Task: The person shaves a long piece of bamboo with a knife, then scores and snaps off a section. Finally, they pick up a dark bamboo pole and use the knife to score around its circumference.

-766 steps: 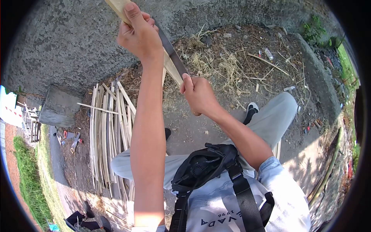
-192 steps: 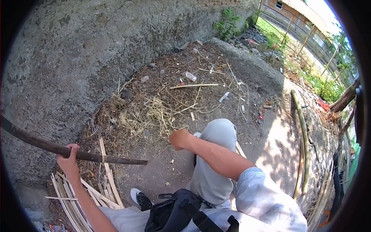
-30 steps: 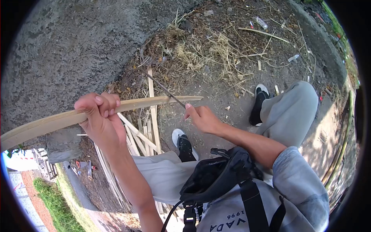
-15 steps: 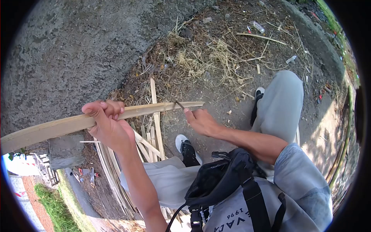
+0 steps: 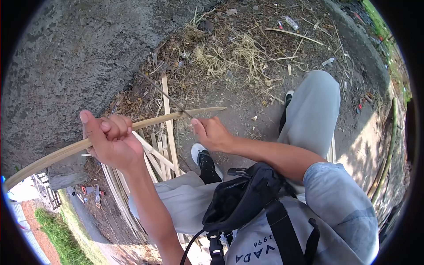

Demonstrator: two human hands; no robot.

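Note:
A long, pale bamboo strip crosses in front of me, from the lower left edge to a tapered end near the middle. My left hand is closed around it, thumb sticking up. In my right hand is a long, thin, dark-bladed knife, seen nearly edge-on, its handle hidden by the fingers. The blade points up and left, crossing the strip at a dark node near its tapered end.
Several split bamboo strips lie on the ground below my left hand. Shavings cover the dirt ahead, beside a grey concrete slab. A clear plastic bottle lies farther off. Tools rest at lower left. A black bag hangs at my waist.
The bamboo strip has rolled to show a narrower side, and my left hand has shifted slightly left. My right hand has moved left, and the knife blade now shows longer across the strip.

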